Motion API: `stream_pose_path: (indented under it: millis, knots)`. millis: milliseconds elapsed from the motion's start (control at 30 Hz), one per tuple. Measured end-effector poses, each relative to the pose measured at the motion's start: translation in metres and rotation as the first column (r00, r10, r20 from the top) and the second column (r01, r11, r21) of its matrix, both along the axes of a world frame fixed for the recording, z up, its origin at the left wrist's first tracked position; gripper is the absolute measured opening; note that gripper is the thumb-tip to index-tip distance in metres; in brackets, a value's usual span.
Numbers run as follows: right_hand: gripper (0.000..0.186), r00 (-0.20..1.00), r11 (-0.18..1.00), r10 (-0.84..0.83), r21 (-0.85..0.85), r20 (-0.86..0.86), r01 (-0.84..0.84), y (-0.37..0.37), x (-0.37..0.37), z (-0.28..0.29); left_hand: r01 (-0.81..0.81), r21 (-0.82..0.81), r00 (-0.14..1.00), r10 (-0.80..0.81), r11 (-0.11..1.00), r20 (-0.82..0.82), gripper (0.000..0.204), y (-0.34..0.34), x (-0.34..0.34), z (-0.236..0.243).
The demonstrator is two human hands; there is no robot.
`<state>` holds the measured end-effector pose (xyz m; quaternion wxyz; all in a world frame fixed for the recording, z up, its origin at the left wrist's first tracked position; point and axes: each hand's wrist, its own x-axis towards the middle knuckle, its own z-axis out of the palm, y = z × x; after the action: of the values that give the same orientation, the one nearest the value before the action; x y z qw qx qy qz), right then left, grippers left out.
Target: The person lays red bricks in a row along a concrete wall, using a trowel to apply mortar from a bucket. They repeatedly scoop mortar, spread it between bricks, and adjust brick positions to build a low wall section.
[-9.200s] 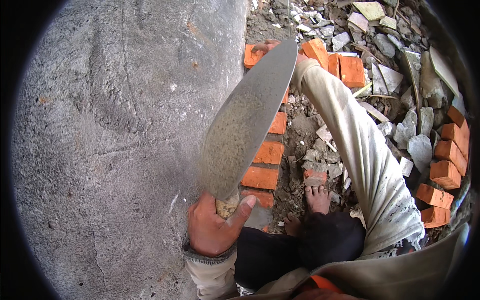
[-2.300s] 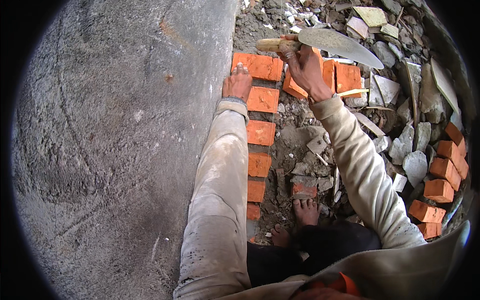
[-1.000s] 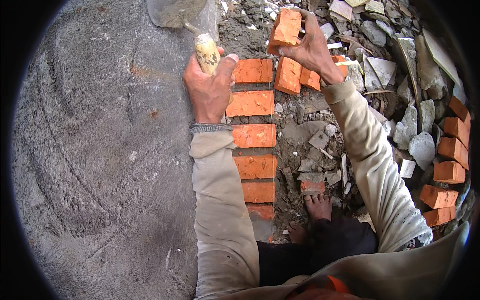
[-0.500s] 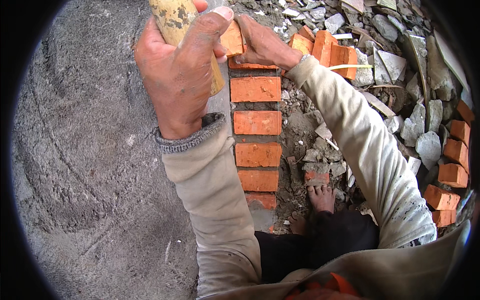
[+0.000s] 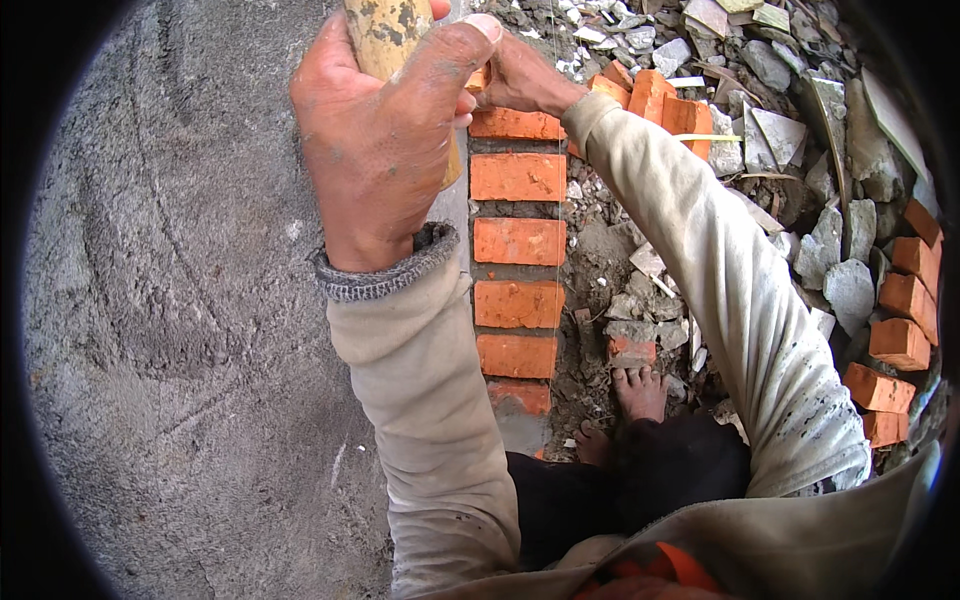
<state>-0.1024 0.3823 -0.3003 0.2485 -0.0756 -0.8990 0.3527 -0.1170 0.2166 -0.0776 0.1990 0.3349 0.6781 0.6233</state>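
Note:
My left hand [image 5: 390, 130] is closed round a pale, paint-worn wooden handle [image 5: 385, 35]; the working end of the tool is out of view. Just right of it, my right hand [image 5: 525, 75] grips a brick [image 5: 479, 80], mostly hidden behind both hands. That brick is at the far end of a row of orange bricks [image 5: 517, 178] laid crosswise with mortar gaps between them. A thin string [image 5: 559, 215] runs lengthwise over the row's right side.
A rough grey cement surface [image 5: 180, 300] spreads to the left. Broken stone and tile rubble [image 5: 770, 140] lies on the right, with loose bricks [image 5: 655, 95] at the back and stacked bricks [image 5: 905, 300] at the right rim. My bare foot [image 5: 640, 392] rests beside the row.
Both hands have shifted slightly right in the picture, and the right hand is tucked further behind the left. Less of the held brick shows. The whole view has moved a little.

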Motion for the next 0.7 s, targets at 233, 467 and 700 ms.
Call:
stream_pose_path:
  millis: [233, 467, 700]
  knots:
    - [0.065, 0.991, 0.999, 0.018, 0.03, 0.129, -0.022, -0.002, 0.011, 0.005, -0.006, 0.078, 0.995, -0.002, 0.997, 0.1, 0.027, -0.001, 0.009, 0.019]
    - [0.043, 0.992, 0.979, 0.108, 0.169, 0.065, -0.118, 0.0, 0.014, 0.015, 0.063, 0.103, 0.988, -0.077, 0.993, 0.135, 0.026, -0.015, 0.004, 0.022]
    - [0.07, 0.997, 0.995, 0.069, 0.073, 0.019, -0.07, 0.05, 0.02, -0.009, 0.037, 0.031, 0.971, -0.043, 0.999, 0.234, 0.027, -0.005, 0.02, 0.04]
